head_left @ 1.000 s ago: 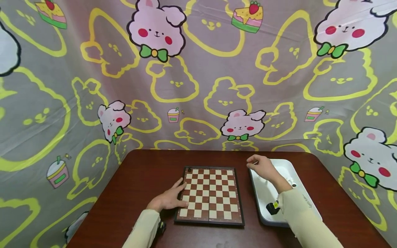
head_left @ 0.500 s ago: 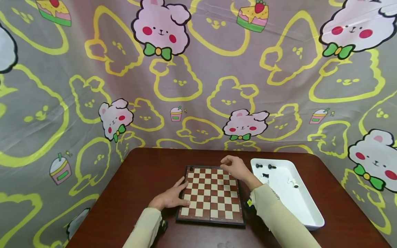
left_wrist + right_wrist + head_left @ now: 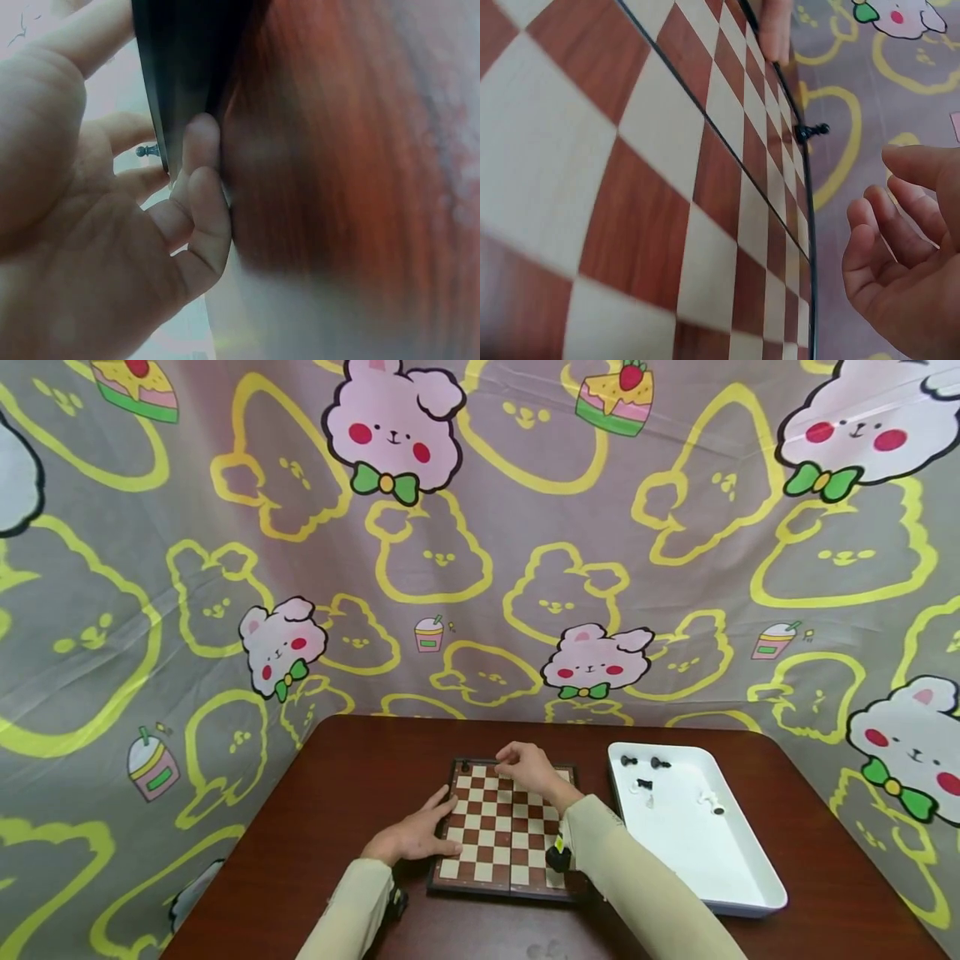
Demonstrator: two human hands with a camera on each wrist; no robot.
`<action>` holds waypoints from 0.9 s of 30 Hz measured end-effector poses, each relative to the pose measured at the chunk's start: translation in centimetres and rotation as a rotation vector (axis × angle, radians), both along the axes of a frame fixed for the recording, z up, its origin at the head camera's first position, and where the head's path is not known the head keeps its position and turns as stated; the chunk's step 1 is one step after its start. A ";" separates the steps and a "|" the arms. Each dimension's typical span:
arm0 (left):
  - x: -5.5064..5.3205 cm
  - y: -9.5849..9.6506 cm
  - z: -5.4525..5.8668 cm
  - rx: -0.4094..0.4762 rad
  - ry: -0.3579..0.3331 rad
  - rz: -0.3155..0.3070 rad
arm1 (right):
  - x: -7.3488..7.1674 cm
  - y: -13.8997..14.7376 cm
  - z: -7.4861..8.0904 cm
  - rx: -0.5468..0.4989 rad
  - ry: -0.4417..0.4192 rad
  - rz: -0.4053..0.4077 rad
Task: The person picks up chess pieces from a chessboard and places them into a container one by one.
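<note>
A brown and cream chessboard (image 3: 487, 839) with a black rim lies on the table. My left hand (image 3: 411, 837) rests at its left edge, thumb and some fingers reaching over the rim; in the left wrist view the other fingers (image 3: 210, 217) bend against its side. My right hand (image 3: 527, 768) hovers over the board's far edge, fingers curled. In the right wrist view, nothing shows between thumb and fingers, though a small piece could be hidden there. One black chess pawn (image 3: 810, 133) stands on the far left corner square.
A white tray (image 3: 720, 868) stands right of the board. Black chess pieces (image 3: 660, 762) and small white pieces (image 3: 707, 798) lie in it. A patterned cloth (image 3: 480, 568) hangs behind the dark wooden table (image 3: 360, 760).
My right hand has moved left from above the tray to the board's far edge. The black pieces in the tray have come into view. The left hand stays at the board.
</note>
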State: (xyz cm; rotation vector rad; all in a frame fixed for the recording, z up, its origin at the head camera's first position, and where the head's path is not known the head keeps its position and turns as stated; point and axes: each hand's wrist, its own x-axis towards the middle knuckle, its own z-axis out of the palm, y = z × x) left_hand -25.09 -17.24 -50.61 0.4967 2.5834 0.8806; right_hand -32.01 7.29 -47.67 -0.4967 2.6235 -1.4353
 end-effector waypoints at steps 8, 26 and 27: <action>-0.1 -0.2 0.0 0.007 -0.002 -0.009 | -0.5 -2.7 -0.7 0.002 -0.004 -0.012; 0.2 -0.2 0.1 0.014 0.022 -0.030 | -0.9 -5.9 -1.8 0.012 -0.013 0.037; 0.1 -0.3 0.0 0.015 0.021 -0.030 | -1.1 -6.0 -2.0 0.015 -0.009 0.030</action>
